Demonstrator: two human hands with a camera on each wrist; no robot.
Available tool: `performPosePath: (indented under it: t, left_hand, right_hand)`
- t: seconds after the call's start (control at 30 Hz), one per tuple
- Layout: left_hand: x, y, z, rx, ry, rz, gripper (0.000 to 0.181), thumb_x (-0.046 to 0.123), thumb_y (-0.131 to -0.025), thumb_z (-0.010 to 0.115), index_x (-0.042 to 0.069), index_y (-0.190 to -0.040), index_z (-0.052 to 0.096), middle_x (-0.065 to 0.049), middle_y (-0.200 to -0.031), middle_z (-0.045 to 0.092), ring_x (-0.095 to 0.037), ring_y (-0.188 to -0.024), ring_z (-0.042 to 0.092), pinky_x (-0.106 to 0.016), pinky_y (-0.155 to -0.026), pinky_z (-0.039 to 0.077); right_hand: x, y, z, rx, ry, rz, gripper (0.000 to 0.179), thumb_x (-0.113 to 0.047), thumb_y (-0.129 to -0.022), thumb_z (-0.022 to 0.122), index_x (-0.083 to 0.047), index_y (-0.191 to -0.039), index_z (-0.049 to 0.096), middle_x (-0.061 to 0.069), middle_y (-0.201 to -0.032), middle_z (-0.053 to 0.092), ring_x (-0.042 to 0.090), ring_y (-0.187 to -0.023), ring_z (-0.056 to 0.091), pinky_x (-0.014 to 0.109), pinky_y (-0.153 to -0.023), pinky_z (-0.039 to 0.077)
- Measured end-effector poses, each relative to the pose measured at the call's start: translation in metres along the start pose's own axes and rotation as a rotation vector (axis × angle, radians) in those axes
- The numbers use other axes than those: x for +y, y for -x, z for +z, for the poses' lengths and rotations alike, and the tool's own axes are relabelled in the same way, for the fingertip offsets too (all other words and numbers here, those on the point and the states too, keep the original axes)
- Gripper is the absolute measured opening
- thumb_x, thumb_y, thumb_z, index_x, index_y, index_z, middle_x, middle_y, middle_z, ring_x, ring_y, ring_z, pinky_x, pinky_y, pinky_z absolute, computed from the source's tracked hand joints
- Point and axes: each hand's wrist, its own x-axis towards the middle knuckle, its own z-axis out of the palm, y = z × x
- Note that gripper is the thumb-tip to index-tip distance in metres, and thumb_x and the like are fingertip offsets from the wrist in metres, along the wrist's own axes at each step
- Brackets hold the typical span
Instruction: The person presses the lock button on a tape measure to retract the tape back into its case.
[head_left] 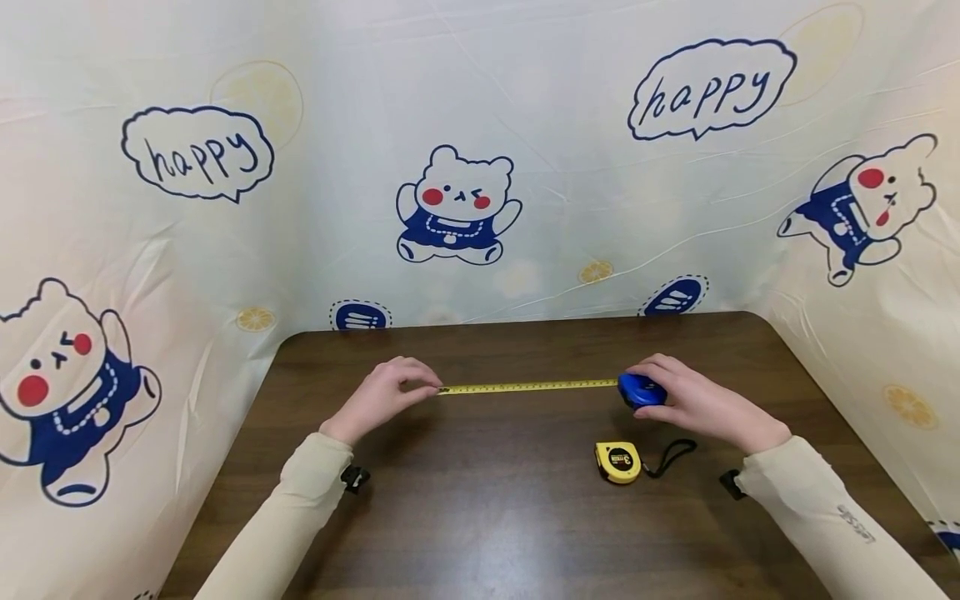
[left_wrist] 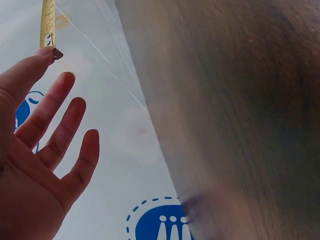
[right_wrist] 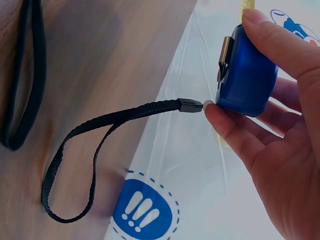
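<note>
A blue tape measure [head_left: 642, 390] is held in my right hand [head_left: 693, 400], thumb on one side and fingers around the case. Its yellow blade [head_left: 528, 387] runs out leftward, stretched straight above the table. At the blade's end, my left hand [head_left: 378, 396] pinches the tip by its metal hook [left_wrist: 57, 55]; the other fingers are spread in the left wrist view. From the blue case hangs a black wrist strap [right_wrist: 115, 119], seen in the right wrist view along with a metal clip [right_wrist: 225, 55] on the case.
A yellow tape measure [head_left: 618, 462] with a black strap [head_left: 671, 457] lies on the brown wooden table [head_left: 480, 517], just in front of my right hand. Printed cloth walls [head_left: 555, 217] enclose the table at the back and both sides.
</note>
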Motion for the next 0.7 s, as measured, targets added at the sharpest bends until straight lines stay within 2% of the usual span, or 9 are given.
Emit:
performPosePath:
  t: [0.2,0.7]
  left_hand:
    - [0.006,-0.005,0.003,0.003,-0.014,0.009,0.011,0.020,-0.096,0.077,0.023,-0.106,0.081,0.008,-0.110,0.074,-0.018,-0.110,0.063,-0.046,-0.097,0.052]
    - [0.019,-0.014,0.010,0.003,0.010,0.037,0.011,0.018,-0.096,0.077,0.022,-0.106,0.081,0.006,-0.111,0.074,-0.018,-0.111,0.062,-0.045,-0.098,0.052]
  right_hand:
    - [-0.004,-0.004,0.001,-0.027,-0.011,0.016,0.056,-0.025,-0.090,0.084,0.002,-0.133,0.062,0.014,-0.125,0.061,0.027,-0.110,0.061,0.045,-0.087,0.058]
    - [-0.018,-0.014,0.004,-0.025,-0.013,-0.026,0.055,-0.026,-0.090,0.084,-0.001,-0.134,0.062,0.010,-0.124,0.061,0.023,-0.109,0.060,0.043,-0.088,0.059]
